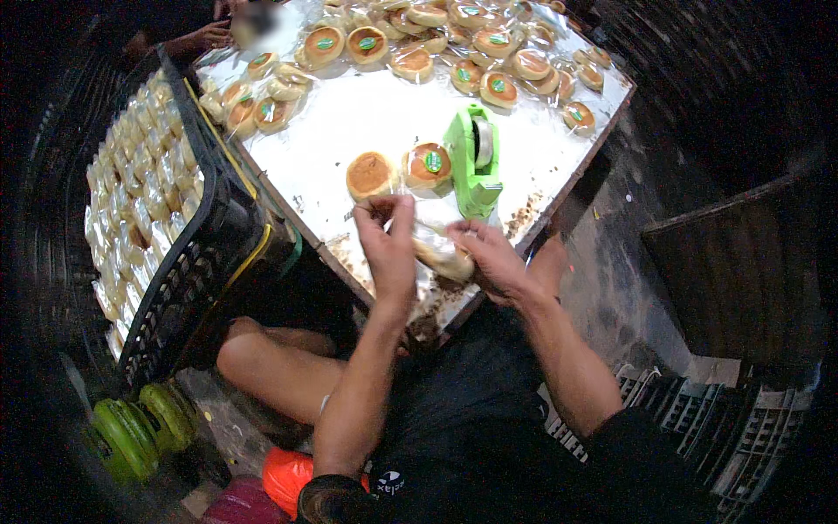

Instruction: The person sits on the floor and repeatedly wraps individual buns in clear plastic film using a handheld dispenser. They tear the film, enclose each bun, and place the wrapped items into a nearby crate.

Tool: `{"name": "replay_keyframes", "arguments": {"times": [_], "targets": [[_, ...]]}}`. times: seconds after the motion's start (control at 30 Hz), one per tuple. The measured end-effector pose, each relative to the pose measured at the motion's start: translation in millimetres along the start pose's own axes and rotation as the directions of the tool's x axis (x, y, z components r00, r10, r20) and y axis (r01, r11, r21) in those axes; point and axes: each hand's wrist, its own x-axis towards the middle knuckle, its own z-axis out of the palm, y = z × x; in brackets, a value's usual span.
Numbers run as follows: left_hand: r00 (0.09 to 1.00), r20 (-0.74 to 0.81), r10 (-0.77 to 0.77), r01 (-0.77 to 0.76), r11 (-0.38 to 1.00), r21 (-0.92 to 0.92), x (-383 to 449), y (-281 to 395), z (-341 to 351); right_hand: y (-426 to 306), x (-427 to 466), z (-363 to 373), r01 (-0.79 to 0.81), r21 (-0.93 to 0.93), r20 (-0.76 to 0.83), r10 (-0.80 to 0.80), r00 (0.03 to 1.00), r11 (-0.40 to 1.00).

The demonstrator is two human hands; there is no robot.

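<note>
Between my hands, over the near corner of the white table (314, 150), is a round bun in a clear plastic wrapper (445, 262), tilted and blurred. My right hand (488, 255) grips the wrapper and the bun's right side. My left hand (389, 242) is at the wrapper's left edge, thumb and forefinger raised; whether they pinch the plastic is unclear. Just beyond my left hand lies a browned bun (371, 175). Beside it sits a wrapped bun with a green sticker (427, 166). A green tape dispenser (476, 160) with a clear roll stands to their right.
Many wrapped buns (491, 42) are heaped along the far side. A black plastic crate (219, 190) full of wrapped buns stands at the left. Another person's hand (213, 34) is at the far left corner. An orange-red bag (287, 478) lies by my leg.
</note>
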Motion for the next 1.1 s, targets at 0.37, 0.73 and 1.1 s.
{"name": "replay_keyframes", "arguments": {"times": [0.37,0.73,1.1], "targets": [[0.989,0.051,0.137,-0.146,0.960,0.239,44.2,62.2,-87.4,-18.4,150.8,11.9,0.099,-0.868,0.400,-0.568,0.719,-0.486],[0.910,0.369,-0.189,-0.176,0.629,0.757,132.0,-64.1,33.6,-175.0,137.0,-3.2,0.147,-0.785,0.256,-0.099,0.962,-0.602],[0.955,0.274,0.117,-0.261,-0.117,0.958,105.4,-58.6,-59.0,-85.2,117.3,-26.8,0.463,-0.803,0.595,-0.524,0.609,-0.375]]}}
